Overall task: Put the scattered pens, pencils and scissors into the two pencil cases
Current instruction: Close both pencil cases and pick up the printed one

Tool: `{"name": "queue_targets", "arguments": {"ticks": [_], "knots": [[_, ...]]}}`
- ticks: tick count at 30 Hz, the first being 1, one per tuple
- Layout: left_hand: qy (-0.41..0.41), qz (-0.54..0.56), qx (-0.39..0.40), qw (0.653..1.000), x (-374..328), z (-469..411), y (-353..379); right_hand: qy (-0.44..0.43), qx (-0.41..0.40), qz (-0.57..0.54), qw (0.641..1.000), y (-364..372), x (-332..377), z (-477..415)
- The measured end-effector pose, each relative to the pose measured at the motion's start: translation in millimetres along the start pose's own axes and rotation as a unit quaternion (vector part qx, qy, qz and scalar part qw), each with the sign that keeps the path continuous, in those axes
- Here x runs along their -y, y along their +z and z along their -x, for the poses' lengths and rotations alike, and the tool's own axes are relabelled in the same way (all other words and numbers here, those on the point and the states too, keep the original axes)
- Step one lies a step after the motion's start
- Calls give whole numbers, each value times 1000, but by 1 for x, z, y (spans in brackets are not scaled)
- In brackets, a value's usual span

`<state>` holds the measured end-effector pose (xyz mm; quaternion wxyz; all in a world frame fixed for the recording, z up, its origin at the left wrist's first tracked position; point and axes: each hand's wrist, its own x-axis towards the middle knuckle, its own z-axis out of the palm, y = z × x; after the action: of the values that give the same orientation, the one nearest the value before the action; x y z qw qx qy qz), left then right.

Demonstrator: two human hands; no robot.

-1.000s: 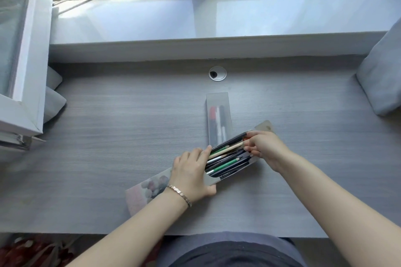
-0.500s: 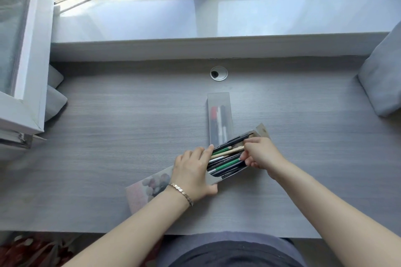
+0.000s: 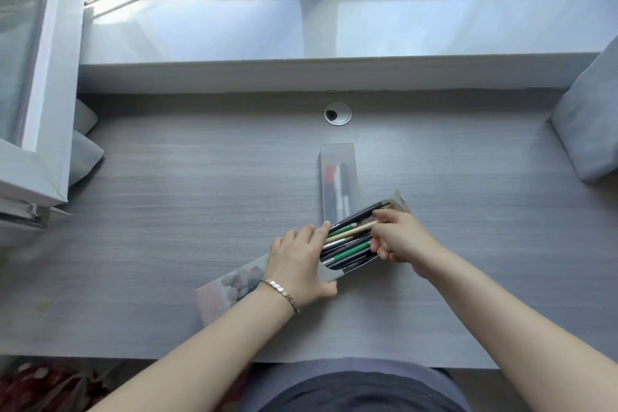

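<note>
A long flat pencil case [image 3: 234,288] with a stone-pattern print lies slanted on the grey desk [image 3: 167,211]. Its open end holds several pens and pencils [image 3: 347,241], black, green and wooden. My left hand [image 3: 297,264] presses down on the case's middle. My right hand [image 3: 398,237] rests on the tips of the pens, fingers curled around them at the case's far end. A second, translucent pencil case [image 3: 338,157] lies upright just behind, with a red pen and dark pens inside; its near end is hidden by the first case.
A round cable grommet [image 3: 337,113] sits in the desk near the back. A grey cushion [image 3: 588,130] leans at the right edge. An open window sash [image 3: 36,84] juts over the desk's left side. The white sill [image 3: 301,27] runs along the back.
My right hand has slid down and left along the pens, pushing them deeper into the patterned case. My left hand has stayed on the case.
</note>
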<state>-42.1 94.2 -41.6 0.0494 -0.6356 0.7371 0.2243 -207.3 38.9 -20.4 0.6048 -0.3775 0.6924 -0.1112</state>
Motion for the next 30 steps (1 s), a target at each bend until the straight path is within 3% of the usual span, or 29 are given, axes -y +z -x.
{"name": "queue_targets", "arguments": {"ticks": [9,11,14,16,18,20,21,25,30], "knots": [[7,9,-11,1000,4,-1,4,-25,1,25,999,-5,-2,-2],[1,34,-22,999,6,0,8,-95,-75,92,988,-9,-6,1],[-29,98,-60,993,9,4,14,-255,-284,206,901,-22,-17,7],[-39,136,-89,986,10,5,15,-286,-343,212,869,-30,-22,4],[-27,166,-105,980,9,2,14,-215,-289,145,922,-36,-17,0],[5,173,-114,978,5,1,9,-157,-146,38,976,-36,-6,0],[20,167,-112,979,3,1,7,-146,-86,-15,985,-35,-2,2],[38,123,-124,984,2,-1,-4,-156,-49,-110,980,-29,2,5],[48,115,-183,975,-17,-9,-13,-181,19,-133,974,-2,-2,13]]}}
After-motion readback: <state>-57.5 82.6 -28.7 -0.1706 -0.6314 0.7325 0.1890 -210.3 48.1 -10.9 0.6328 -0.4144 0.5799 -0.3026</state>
